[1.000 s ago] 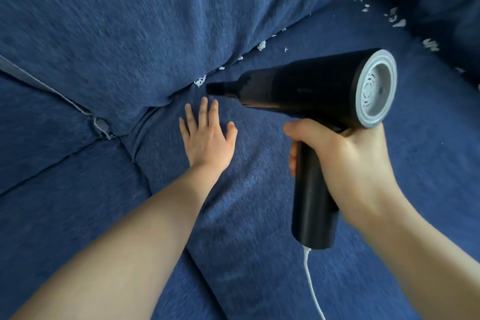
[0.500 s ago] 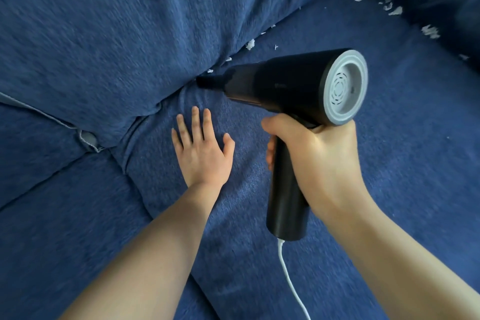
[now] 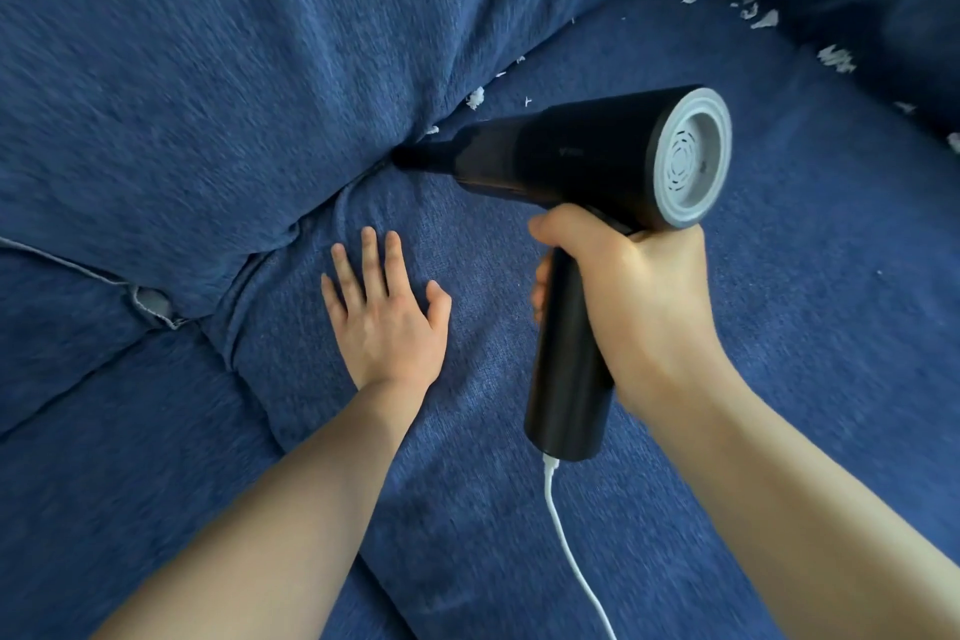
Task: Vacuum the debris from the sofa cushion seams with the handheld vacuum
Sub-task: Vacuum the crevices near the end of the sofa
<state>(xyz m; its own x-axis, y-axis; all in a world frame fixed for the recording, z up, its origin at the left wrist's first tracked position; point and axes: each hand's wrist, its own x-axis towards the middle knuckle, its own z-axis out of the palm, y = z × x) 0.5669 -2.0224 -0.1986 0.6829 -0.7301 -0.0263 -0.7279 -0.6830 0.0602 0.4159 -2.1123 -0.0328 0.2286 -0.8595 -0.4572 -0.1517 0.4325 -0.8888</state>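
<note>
1. Right hand (image 3: pixel 639 296) wrapped around the black handle of the handheld vacuum (image 3: pixel 587 161), fingers curled tight, thumb across the top of the handle.
2. Vacuum body roughly level, narrow nozzle (image 3: pixel 415 156) aimed left and pushed into the seam (image 3: pixel 363 174) where the back cushion (image 3: pixel 234 68) meets the seat cushion (image 3: pixel 779 327).
3. Grey vented end cap (image 3: pixel 691 159) turned toward the camera, at the right end of the body.
4. White cord (image 3: pixel 571 551) plugged into the base of the handle, trailing down out of view.
5. Left hand (image 3: pixel 387 312) flat on the seat cushion, palm down, fingers straight and slightly spread, holding nothing; just beside the seam, below and left of the nozzle.
6. White debris (image 3: pixel 475 96) scattered along the seam just up and right of the nozzle tip, nearest fleck close to the nozzle.
7. More white scraps (image 3: pixel 758 13) further along, near the far corner at upper right, well apart from the vacuum.
8. Second seat cushion (image 3: pixel 104 457) at lower left, touching the first along a diagonal gap.
9. All upholstery dark blue woven fabric.
</note>
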